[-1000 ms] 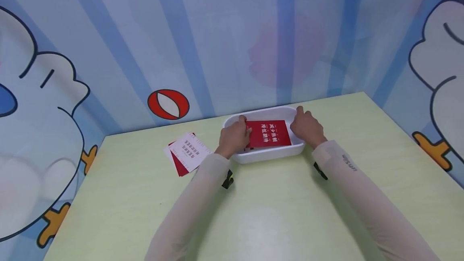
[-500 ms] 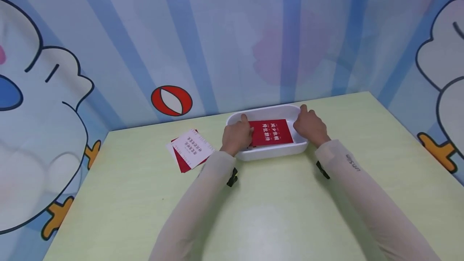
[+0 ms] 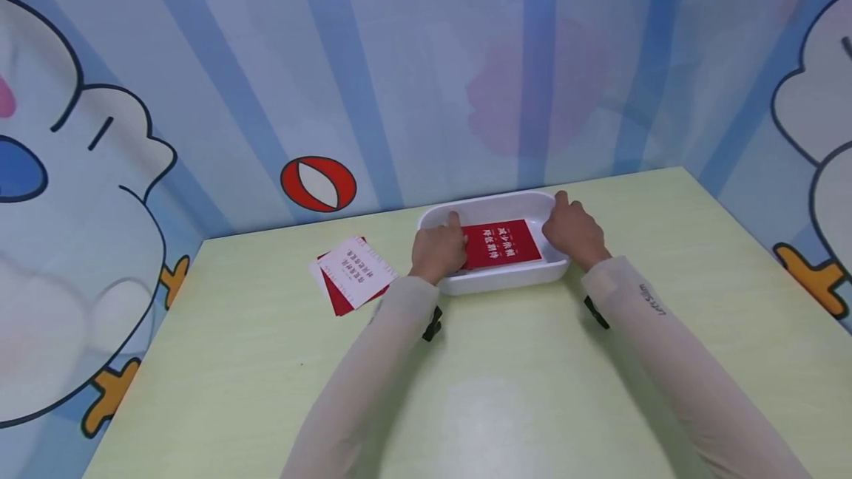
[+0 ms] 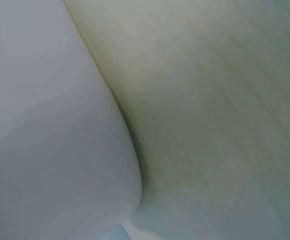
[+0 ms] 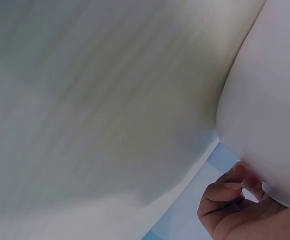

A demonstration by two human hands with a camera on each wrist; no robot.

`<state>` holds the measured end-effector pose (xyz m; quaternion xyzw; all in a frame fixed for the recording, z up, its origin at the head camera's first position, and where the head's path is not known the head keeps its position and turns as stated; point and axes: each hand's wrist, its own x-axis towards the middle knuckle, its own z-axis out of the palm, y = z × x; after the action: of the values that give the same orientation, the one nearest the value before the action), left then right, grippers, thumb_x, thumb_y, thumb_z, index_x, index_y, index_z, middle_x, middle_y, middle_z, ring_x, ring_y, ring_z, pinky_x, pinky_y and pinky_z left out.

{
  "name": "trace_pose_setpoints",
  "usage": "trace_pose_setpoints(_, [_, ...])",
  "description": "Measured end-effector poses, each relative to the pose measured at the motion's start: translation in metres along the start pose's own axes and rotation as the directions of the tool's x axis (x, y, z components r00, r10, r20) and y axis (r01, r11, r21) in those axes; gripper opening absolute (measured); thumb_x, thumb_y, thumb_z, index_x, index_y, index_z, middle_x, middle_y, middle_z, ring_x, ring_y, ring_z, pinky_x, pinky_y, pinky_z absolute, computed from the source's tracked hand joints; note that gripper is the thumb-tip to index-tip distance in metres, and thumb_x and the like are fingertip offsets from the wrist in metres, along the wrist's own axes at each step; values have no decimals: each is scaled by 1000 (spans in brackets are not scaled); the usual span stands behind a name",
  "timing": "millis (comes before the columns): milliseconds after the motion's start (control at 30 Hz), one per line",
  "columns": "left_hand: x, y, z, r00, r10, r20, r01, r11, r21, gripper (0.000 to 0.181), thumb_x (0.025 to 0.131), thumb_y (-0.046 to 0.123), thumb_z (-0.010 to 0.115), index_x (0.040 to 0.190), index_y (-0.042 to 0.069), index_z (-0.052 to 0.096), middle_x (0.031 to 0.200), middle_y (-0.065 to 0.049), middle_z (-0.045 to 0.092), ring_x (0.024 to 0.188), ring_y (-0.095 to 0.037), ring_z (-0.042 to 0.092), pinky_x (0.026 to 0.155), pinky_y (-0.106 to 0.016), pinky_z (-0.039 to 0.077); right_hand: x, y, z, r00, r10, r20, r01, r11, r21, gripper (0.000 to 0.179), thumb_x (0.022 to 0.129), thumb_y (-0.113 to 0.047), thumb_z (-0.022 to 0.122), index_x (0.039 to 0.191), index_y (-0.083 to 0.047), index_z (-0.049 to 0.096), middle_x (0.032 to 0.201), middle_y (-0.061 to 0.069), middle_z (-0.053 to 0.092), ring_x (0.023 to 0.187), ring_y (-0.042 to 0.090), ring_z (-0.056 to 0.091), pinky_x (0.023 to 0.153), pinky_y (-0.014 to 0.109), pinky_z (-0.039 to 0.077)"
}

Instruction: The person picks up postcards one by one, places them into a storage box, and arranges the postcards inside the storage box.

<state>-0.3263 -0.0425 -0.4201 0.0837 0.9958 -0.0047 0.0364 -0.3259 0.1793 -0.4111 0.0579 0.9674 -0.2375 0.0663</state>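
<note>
Blue striped wall with cartoon prints behind, pale green table in front. White tray sits flat near the back edge, close to the wall. Red card lies inside it, white characters up, toward the front side; its left end runs up to the left hand, which partly blocks it. Left hand is over the tray's left end, thumb side toward the card. Can't tell whether it pinches the rim, the card or neither: fingers are hidden in the head view, and the left wrist view gets only tray wall and table. Right hand grips the tray's right end; right wrist view has its fingers curled in narrow at the rim. Loose cards, white over red with another pale edge at the left, are fanned on the table left of the tray, their right corner just beside the left sleeve. Risks, my read: left forearm drops or swings outward, sleeve drags the loose cards. Left thumb presses the card, it bends or skids in the tray. If both hands are on the rim, uneven pull could skew or tip the tray and slide the card to one end. Shoved back, the tray would hit the wall.
</note>
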Motion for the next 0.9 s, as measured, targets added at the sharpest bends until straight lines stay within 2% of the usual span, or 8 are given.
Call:
trace_pose_setpoints(100, [0, 0, -1, 1000, 19, -2, -19, 1000, -5, 53, 100, 37, 53, 145, 13, 37, 88, -1, 72, 74, -15, 64, 67, -28, 51, -1, -1, -1, 1000, 1, 0, -1, 1000, 5, 57, 97, -16, 38, 147, 7, 23, 127, 32, 47, 108, 42, 55, 93, 58, 52])
trace_pose_setpoints(300, [0, -1, -2, 999, 39, -30, -40, 999, -34, 38, 104, 38, 45, 131, 11, 44, 77, -2, 67, 65, -15, 60, 55, -28, 43, 0, -1, 1, 1000, -3, -28, 2, 1000, -17, 53, 96, -15, 37, 143, 8, 27, 123, 32, 49, 106, 43, 58, 92, 58, 52])
trace_pose_setpoints(467, [-2, -2, -1, 999, 39, -26, -40, 998, -42, 44, 103, 42, 45, 133, 10, 43, 75, -1, 63, 62, -15, 58, 52, -27, 40, 1, 0, 3, 1000, -9, -16, 9, 1000, -16, 52, 97, -16, 37, 142, 8, 27, 123, 32, 48, 106, 43, 57, 93, 59, 52])
trace_pose_setpoints(700, [-5, -1, 3, 1000, 21, -15, -21, 1000, 11, 54, 101, 45, 50, 141, 9, 40, 83, -2, 66, 67, -16, 61, 59, -27, 49, -1, -2, 4, 1000, -8, 4, 8, 1000, -8, 54, 97, -16, 40, 143, 8, 25, 123, 31, 48, 105, 42, 55, 93, 58, 52])
trace_pose_setpoints(900, [-2, 0, 3, 999, 28, -17, -27, 998, 58, 58, 100, 48, 50, 141, 9, 39, 87, -3, 69, 70, -16, 63, 63, -27, 52, 2, 0, 3, 1000, 1, -9, -1, 1000, -4, 57, 96, -16, 42, 145, 8, 24, 125, 32, 47, 107, 43, 54, 93, 59, 52])
